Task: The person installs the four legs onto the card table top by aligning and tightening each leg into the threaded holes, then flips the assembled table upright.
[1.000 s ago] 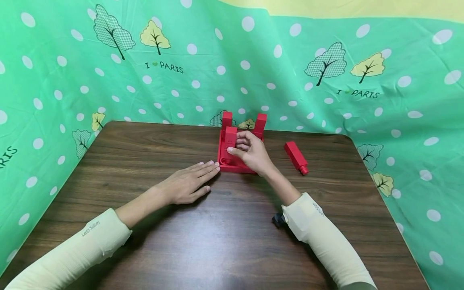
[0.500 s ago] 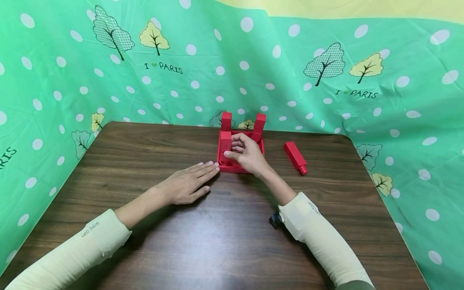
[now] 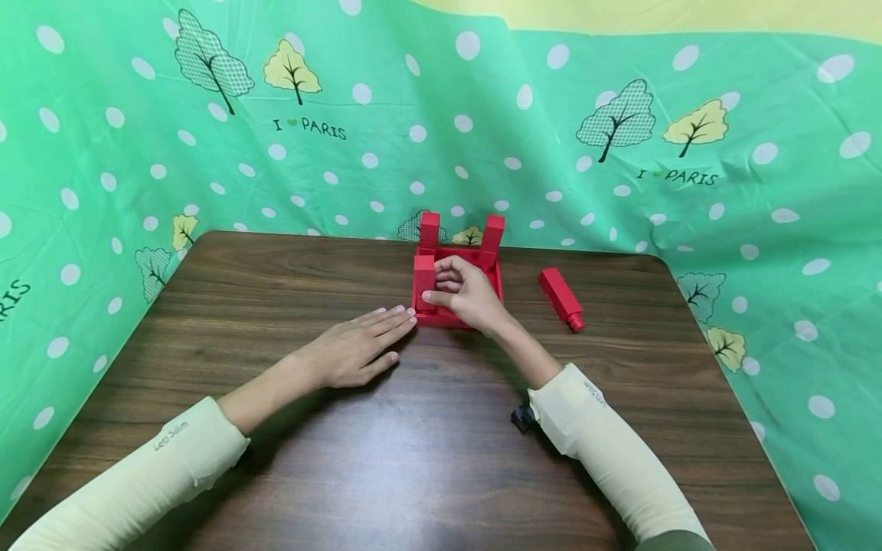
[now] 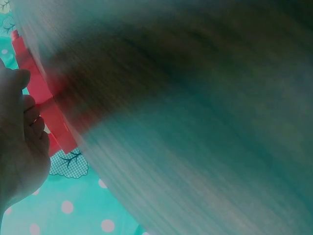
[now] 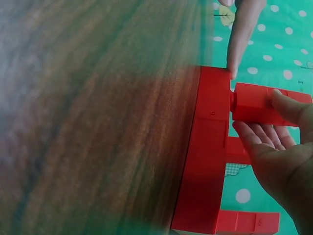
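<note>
A square red leg (image 3: 423,274) with a narrower round end stands upright over the near left corner of a shallow red tray-like base (image 3: 455,322). My right hand (image 3: 472,297) grips this leg, thumb on its near side. The right wrist view shows the leg's round end (image 5: 234,101) right at the base's corner. My left hand (image 3: 354,350) lies flat on the table, fingertips touching that same corner. Two more red legs, a left one (image 3: 430,231) and a right one (image 3: 493,236), stand upright at the base's far corners.
A loose red leg (image 3: 561,298) with a threaded-looking round end lies on the brown wooden table (image 3: 413,459), right of the base. Behind the table hangs a green dotted curtain (image 3: 441,115). A small black device (image 3: 524,418) sits at the right sleeve's cuff.
My right hand has moved the held leg left and toward me, down to the base's near left corner. The left hand has stayed in place.
</note>
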{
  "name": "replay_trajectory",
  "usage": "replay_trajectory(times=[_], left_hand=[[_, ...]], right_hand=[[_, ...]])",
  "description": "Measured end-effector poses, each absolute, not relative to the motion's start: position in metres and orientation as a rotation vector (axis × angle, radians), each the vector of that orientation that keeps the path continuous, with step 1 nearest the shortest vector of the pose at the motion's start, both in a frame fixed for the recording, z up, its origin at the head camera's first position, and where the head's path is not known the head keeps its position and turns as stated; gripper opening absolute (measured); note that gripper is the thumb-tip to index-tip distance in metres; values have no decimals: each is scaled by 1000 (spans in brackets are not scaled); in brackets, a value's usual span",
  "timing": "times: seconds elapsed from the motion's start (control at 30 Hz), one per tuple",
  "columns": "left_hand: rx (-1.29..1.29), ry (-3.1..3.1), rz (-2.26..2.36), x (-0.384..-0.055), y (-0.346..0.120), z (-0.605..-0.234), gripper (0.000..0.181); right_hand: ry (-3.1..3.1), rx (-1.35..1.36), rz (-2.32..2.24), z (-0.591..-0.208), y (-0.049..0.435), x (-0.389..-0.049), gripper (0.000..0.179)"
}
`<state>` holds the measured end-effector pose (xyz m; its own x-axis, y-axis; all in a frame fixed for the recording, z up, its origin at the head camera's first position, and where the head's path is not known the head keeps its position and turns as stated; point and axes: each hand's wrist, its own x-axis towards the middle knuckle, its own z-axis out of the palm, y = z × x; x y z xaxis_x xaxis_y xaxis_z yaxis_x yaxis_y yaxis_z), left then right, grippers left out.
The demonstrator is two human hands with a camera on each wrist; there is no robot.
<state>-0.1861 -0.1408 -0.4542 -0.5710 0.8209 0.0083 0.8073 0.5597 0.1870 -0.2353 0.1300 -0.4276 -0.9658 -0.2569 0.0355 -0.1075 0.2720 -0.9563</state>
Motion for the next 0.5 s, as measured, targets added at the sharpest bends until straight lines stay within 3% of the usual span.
replay_trajectory(times=[0.5], left_hand=[[1404,2700,266,-186,-141,-453,66]], right_hand=[[2415,-332,-1756,-427,128,-234,41]])
